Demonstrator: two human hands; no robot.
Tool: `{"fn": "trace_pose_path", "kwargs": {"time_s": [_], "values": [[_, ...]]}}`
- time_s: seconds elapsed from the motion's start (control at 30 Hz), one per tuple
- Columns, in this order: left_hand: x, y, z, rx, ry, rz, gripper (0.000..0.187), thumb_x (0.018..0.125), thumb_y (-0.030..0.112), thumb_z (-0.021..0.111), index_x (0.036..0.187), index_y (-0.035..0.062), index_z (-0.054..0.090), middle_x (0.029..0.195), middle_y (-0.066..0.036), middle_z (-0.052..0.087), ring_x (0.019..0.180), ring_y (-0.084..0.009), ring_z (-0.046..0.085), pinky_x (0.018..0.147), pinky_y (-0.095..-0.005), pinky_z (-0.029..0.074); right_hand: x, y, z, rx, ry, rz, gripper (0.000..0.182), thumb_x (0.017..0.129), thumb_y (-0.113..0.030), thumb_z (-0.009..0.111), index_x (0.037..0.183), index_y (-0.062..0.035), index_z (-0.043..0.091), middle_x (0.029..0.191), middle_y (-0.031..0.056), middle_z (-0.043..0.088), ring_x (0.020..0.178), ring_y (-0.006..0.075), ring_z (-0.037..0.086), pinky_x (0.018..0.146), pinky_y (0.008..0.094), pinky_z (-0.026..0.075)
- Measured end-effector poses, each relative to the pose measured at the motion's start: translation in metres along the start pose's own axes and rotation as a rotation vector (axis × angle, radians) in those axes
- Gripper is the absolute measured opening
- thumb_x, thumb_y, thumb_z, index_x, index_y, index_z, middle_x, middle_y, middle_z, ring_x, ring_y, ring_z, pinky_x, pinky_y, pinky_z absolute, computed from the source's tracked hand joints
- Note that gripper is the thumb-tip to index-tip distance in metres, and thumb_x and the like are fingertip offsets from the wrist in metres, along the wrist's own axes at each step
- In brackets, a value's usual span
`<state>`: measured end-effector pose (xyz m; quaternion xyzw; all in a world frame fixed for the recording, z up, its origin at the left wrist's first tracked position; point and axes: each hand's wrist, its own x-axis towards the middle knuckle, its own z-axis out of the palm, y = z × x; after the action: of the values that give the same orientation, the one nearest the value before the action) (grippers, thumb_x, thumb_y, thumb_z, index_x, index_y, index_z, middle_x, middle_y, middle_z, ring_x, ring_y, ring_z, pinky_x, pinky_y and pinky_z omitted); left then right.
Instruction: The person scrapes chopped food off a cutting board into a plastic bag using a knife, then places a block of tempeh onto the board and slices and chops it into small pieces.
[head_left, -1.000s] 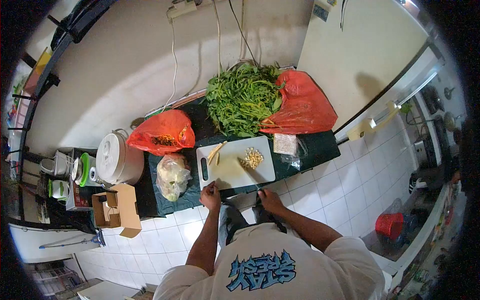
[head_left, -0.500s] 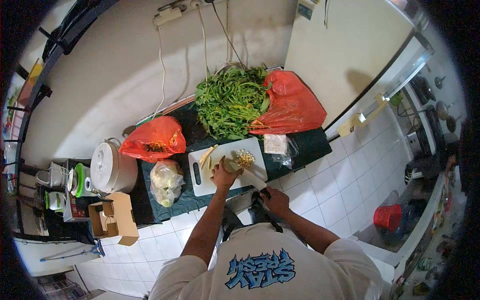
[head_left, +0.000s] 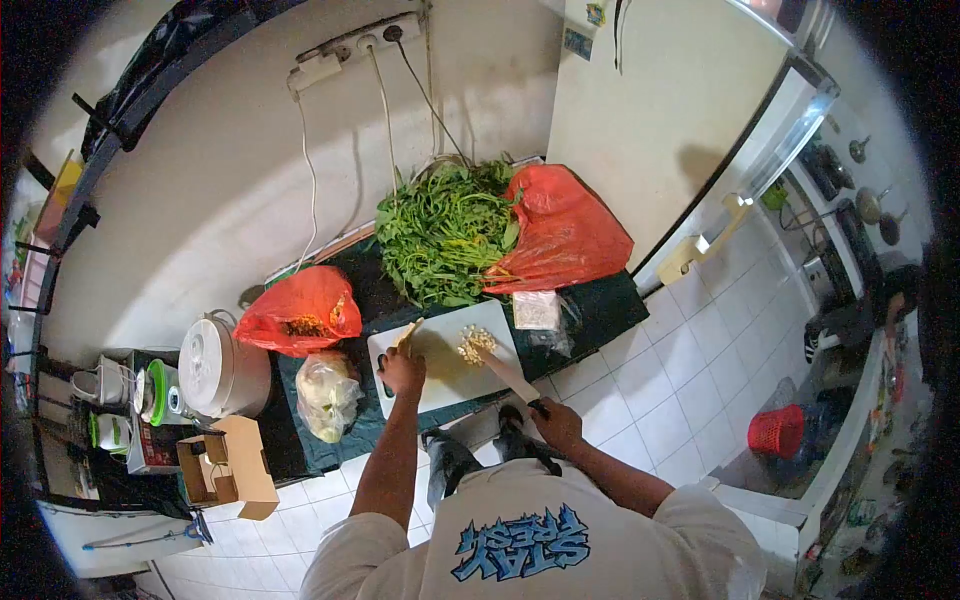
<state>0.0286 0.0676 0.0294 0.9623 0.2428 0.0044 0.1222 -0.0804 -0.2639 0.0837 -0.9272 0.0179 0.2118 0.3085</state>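
My left hand (head_left: 403, 372) is at the left of a white cutting board (head_left: 450, 395), its fingers closed around the near end of a pale yellow vegetable strip (head_left: 409, 332). The fingers cover part of that strip. My right hand (head_left: 558, 425) grips the dark handle of a kitchen knife (head_left: 513, 379) beyond the board's right edge. The knife's wide blade slants over the board, its tip beside a small heap of chopped pale pieces (head_left: 477, 345).
Behind the board lie leafy greens (head_left: 445, 235) and a red plastic bag (head_left: 575, 225). A wrapped pale block (head_left: 537, 310) sits to the right. On the left are another red bag (head_left: 305, 308), a clear bag of vegetables (head_left: 328, 395), a white cooker (head_left: 225, 365) and an open carton (head_left: 245, 465).
My left hand has left the middle of the board, beside the blade, and moved left to the pale strip. The knife stays in my right hand. The whole view has shifted slightly.
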Motion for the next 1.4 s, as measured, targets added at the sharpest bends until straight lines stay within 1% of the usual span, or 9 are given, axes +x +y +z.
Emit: {"fn": "trace_pose_path", "kwargs": {"time_s": [0.23, 0.3, 0.43, 0.63, 0.73, 0.8, 0.9, 1.33, 1.4], "values": [[0.004, -0.020, 0.022, 0.043, -0.076, 0.014, 0.033, 0.080, 0.028, 0.062, 0.114, 0.0282, 0.063, 0.099, -0.002, 0.068, 0.099, -0.0256, 0.062, 0.079, -0.0505, 0.048, 0.019, -0.002, 0.005, -0.059, -0.048, 0.036, 0.048, 0.091, -0.054, 0.048, 0.110, -0.0114, 0.062, 0.086, 0.0210, 0.067, 0.081, 0.0401, 0.065, 0.071, 0.0510, 0.051], [-0.004, -0.020, 0.020, -0.069, -0.062, 0.011, 0.032, 0.081, 0.027, 0.061, 0.113, 0.0283, 0.063, 0.098, -0.002, 0.068, 0.098, -0.0249, 0.063, 0.080, -0.0513, 0.047, 0.028, -0.002, 0.013, -0.036, 0.083, 0.000, 0.035, 0.088, -0.043, 0.059, 0.104, -0.0120, 0.063, 0.081, 0.0140, 0.068, 0.077, 0.0363, 0.066, 0.067, 0.0468, 0.051], [-0.033, -0.014, 0.021, -0.051, -0.107, 0.125, 0.034, 0.080, 0.031, 0.063, 0.113, 0.0248, 0.064, 0.101, -0.003, 0.068, 0.096, -0.0241, 0.065, 0.080, -0.0540, 0.046, 0.041, -0.005, 0.017, -0.034, 0.091, -0.132, 0.035, 0.088, -0.044, 0.059, 0.103, -0.0124, 0.063, 0.082, 0.0146, 0.068, 0.077, 0.0360, 0.066, 0.068, 0.0468, 0.051], [-0.055, -0.007, 0.016, -0.164, -0.042, 0.133, 0.032, 0.080, 0.039, 0.065, 0.107, 0.0224, 0.066, 0.096, -0.004, 0.067, 0.088, -0.0253, 0.065, 0.071, -0.0477, 0.049, 0.054, -0.006, 0.032, 0.059, 0.037, -0.271, 0.039, 0.092, -0.043, 0.055, 0.099, -0.0068, 0.065, 0.086, 0.0190, 0.066, 0.084, 0.0368, 0.065, 0.074, 0.0469, 0.050], [-0.047, -0.002, 0.024, -0.112, -0.022, 0.051, 0.026, 0.081, 0.039, 0.064, 0.098, 0.0205, 0.070, 0.092, -0.004, 0.067, 0.085, -0.0259, 0.066, 0.068, -0.0466, 0.050, 0.062, -0.003, 0.050, 0.048, -0.142, -0.251, 0.043, 0.094, -0.043, 0.050, 0.097, -0.0025, 0.064, 0.087, 0.0212, 0.066, 0.086, 0.0388, 0.064, 0.077, 0.0470, 0.049], [-0.043, 0.000, 0.027, -0.073, -0.027, -0.004, 0.024, 0.082, 0.038, 0.063, 0.094, 0.0197, 0.071, 0.090, -0.004, 0.067, 0.084, -0.0261, 0.066, 0.068, -0.0467, 0.050, 0.069, -0.002, 0.069, 0.083, -0.027, -0.490, 0.046, 0.096, -0.043, 0.047, 0.094, 0.0001, 0.063, 0.085, 0.0229, 0.064, 0.084, 0.0413, 0.063, 0.076, 0.0482, 0.047], [-0.045, 0.001, 0.028, -0.090, -0.008, -0.030, 0.022, 0.082, 0.037, 0.062, 0.090, 0.0191, 0.072, 0.088, -0.003, 0.067, 0.082, -0.0263, 0.066, 0.067, -0.0464, 0.049, 0.071, -0.014, 0.058, 0.107, -0.290, -0.308, 0.048, 0.097, -0.043, 0.045, 0.088, 0.0019, 0.061, 0.082, 0.0244, 0.063, 0.082, 0.0432, 0.061, 0.075, 0.0494, 0.046], [-0.047, -0.002, 0.029, -0.109, 0.006, -0.022, 0.022, 0.079, 0.037, 0.065, 0.090, 0.0209, 0.073, 0.086, -0.003, 0.068, 0.083, -0.0264, 0.065, 0.065, -0.0448, 0.048, 0.092, -0.026, 0.069, 0.067, -0.206, -0.236, 0.053, 0.096, -0.046, 0.044, 0.082, 0.0029, 0.060, 0.079, 0.0264, 0.061, 0.079, 0.0449, 0.060, 0.071, 0.0505, 0.045], [-0.051, -0.004, 0.031, -0.128, -0.006, -0.025, 0.021, 0.079, 0.037, 0.065, 0.090, 0.0201, 0.073, 0.086, -0.003, 0.068, 0.084, -0.0265, 0.064, 0.066, -0.0448, 0.048, 0.088, -0.025, 0.068, 0.116, -0.213, -0.428, 0.052, 0.096, -0.045, 0.045, 0.082, 0.0027, 0.059, 0.079, 0.0271, 0.060, 0.080, 0.0467, 0.059, 0.072, 0.0513, 0.046]]}}
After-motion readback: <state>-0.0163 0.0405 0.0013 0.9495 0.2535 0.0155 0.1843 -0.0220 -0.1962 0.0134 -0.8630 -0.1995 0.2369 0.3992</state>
